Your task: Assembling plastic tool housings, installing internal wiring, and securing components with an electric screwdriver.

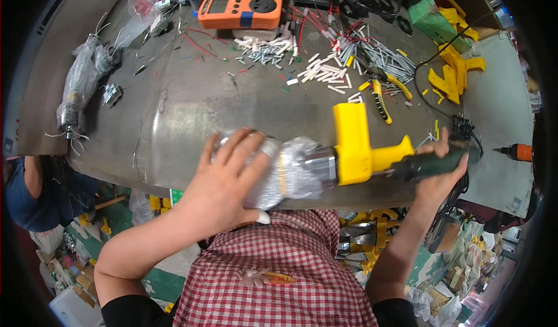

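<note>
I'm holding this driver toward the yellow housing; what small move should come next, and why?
Perhaps steady and line up the dark green driver: the right hand points it toward the yellow housing while the left hand grips the wrapped cylinder, but blur hides whether the driver is seated.

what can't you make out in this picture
Head view:
- Silver bubble-wrapped cylinder: its surface under the left hand is hidden by the palm and fingers.
- Dark green handheld power tool: its tip is blurred near the yellow plastic pistol-shaped part, so contact can't be told; the right hand hides some of its body.
- Orange box-shaped multimeter: any screen reading is too small.
- Clear crumpled plastic bag: cut off by the upper edge.
</note>
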The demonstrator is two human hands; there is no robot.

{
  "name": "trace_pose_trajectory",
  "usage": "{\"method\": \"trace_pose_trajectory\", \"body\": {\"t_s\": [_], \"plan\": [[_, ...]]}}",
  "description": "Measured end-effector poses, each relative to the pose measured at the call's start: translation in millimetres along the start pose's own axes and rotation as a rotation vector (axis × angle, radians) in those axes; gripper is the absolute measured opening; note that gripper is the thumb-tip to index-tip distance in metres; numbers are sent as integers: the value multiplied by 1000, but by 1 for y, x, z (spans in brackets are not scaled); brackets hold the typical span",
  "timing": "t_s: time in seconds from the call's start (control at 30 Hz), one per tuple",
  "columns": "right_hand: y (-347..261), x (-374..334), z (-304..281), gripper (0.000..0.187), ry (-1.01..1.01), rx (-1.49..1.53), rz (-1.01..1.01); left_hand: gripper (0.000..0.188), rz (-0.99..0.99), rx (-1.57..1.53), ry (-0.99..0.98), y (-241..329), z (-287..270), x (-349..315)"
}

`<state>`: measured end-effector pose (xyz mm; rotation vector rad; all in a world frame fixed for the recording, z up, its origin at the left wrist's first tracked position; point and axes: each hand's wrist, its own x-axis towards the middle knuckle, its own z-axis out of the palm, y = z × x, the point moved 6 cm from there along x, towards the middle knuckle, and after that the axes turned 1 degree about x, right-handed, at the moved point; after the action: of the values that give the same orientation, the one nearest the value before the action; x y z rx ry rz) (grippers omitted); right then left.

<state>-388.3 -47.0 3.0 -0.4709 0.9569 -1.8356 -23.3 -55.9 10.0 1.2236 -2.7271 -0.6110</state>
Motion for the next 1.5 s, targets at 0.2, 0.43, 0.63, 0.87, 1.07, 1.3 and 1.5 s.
{"method": "trace_pose_trajectory", "body": {"t_s": [0.2, 0.43, 0.63, 0.87, 1.07, 1.3, 1.5], "plan": [[34, 16, -28, 45, 178, 10, -52, 86, -4, 40, 64, 22, 12, 13], [-74, 77, -123, 45, 357, -794, -96, 76, 67, 130, 96, -26, -9, 10], [-66, 78, -76, 49, 184, -2211, -696, 35, -434, -510, 827, -93, -11, -108], [169, -154, 223, 22, -1285, -1077, -311, 26, -902, -1618, 683, -72, 107, -176], [225, -189, 249, 12, -1360, -1154, -400, 22, -696, -935, 674, -78, 69, -169], [229, -184, 247, 14, -1379, -1199, -373, 23, -633, -685, 683, -77, 54, -159], [194, -148, 240, 15, -1106, -1240, -417, 15, -663, -563, 360, -80, 25, -154]]}}
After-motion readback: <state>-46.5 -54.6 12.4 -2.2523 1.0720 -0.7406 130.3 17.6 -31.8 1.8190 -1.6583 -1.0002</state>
